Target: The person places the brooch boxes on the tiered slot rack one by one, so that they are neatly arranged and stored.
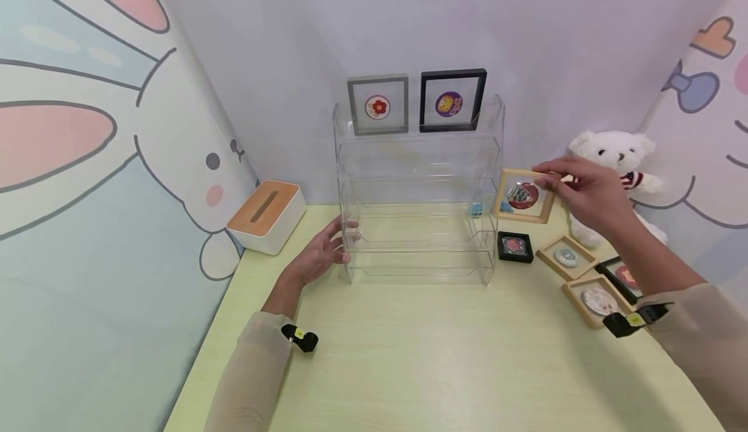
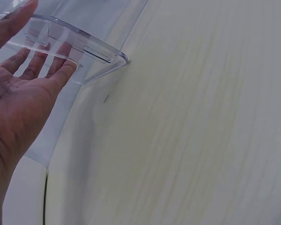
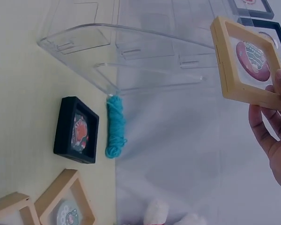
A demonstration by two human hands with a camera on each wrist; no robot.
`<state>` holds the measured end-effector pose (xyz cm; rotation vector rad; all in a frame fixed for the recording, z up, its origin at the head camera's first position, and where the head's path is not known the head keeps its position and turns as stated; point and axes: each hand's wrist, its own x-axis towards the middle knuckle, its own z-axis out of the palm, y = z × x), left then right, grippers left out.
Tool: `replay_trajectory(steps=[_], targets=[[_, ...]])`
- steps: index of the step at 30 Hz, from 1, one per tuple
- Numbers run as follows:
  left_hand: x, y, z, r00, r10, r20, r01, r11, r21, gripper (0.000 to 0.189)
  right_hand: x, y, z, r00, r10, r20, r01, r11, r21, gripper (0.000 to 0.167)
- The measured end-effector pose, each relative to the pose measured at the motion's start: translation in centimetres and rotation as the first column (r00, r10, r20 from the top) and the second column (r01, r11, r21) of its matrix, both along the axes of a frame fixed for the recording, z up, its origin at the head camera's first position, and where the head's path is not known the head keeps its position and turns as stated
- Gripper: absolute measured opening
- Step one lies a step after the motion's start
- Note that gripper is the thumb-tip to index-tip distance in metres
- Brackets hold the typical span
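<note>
One light-wood frame (image 1: 524,196) stands pinched at its upper-right corner between the right hand's (image 1: 587,188) thumb and fingers, beside the clear rack (image 1: 417,193). The left hand (image 1: 320,251), fingers spread, touches the rack's left side. Gripping the rim, off the window, and bracing the rack lightly seems wise. Below lies a pale wood-grained table (image 1: 409,354); cartoon-printed walls (image 1: 105,230) flank a lavender backdrop (image 1: 280,36).

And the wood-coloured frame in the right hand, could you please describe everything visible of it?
The square, fairly deep frame looks like pale wood, with a clear middle holding a round, reddish badge with light markings. The right hand pinches it near a corner, holding it roughly upright above the table, beside the clear rack.
</note>
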<state>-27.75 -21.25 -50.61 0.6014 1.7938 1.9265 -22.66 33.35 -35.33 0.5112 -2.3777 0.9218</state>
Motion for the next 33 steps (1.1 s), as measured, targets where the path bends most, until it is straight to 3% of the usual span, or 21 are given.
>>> replay_trajectory(steps=[20, 33], targets=[[0.0, 0.2, -0.1, 1.0, 0.008, 0.01, -0.008, 1.0, 0.002, 0.105, -3.9, -7.2, 4.2, 0.997, 0.081, 0.013, -0.08, 0.994, -0.072, 0.022], [-0.1, 0.1, 0.0, 0.999, 0.014, 0.032, -0.014, 1.0, 0.003, 0.103, -6.9, -12.7, 5.3, 0.982, 0.169, -0.087, -0.176, 0.981, -0.084, 0.021]])
